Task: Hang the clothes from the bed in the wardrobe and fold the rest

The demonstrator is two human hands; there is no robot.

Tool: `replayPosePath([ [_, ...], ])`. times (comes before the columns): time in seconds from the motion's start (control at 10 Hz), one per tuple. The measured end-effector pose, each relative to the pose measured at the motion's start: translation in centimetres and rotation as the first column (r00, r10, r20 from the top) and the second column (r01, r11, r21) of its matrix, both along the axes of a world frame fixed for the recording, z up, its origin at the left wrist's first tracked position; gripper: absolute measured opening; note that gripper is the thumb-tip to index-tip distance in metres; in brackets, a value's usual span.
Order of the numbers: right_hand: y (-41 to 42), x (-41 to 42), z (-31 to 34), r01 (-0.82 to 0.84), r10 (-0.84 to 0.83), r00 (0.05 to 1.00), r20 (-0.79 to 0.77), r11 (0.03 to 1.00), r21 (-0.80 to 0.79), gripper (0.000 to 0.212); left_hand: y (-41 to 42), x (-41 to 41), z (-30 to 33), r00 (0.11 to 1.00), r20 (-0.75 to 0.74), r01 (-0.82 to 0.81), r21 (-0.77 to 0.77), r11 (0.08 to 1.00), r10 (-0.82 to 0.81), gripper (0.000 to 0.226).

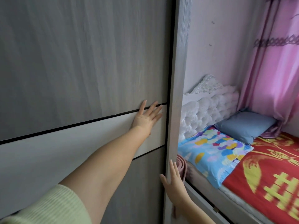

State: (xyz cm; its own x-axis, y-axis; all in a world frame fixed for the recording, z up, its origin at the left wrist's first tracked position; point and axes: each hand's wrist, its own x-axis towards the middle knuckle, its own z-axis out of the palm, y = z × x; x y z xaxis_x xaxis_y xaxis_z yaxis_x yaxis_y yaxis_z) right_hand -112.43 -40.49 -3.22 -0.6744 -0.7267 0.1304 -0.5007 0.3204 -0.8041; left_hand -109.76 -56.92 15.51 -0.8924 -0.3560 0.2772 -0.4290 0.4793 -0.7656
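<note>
A grey wood-grain wardrobe sliding door (80,62) with a pale horizontal band fills the left of the view. My left hand (146,118) lies flat against that band near the door's right edge, fingers straight and spread. My right hand (174,180) rests with straight fingers on the wardrobe's grey side frame (177,78), lower down. The bed (267,172) with a red and gold cover is to the right. No clothes show on the visible part of the bed.
A blue patterned pillow (213,152) and a plain blue pillow (246,125) lie at the white tufted headboard (208,102). A pink curtain (275,70) hangs at the far right. A rolled pink item (182,165) is wedged between wardrobe and bed.
</note>
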Motion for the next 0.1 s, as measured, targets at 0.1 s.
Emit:
replayPosePath([
  [0.1,2.24,-1.09,-0.25,0.016,-0.014,0.999,-0.039,0.999,0.045,0.070,1.79,-0.05,-1.08,0.999,-0.033,0.019,0.142,0.990,-0.015,0.080],
])
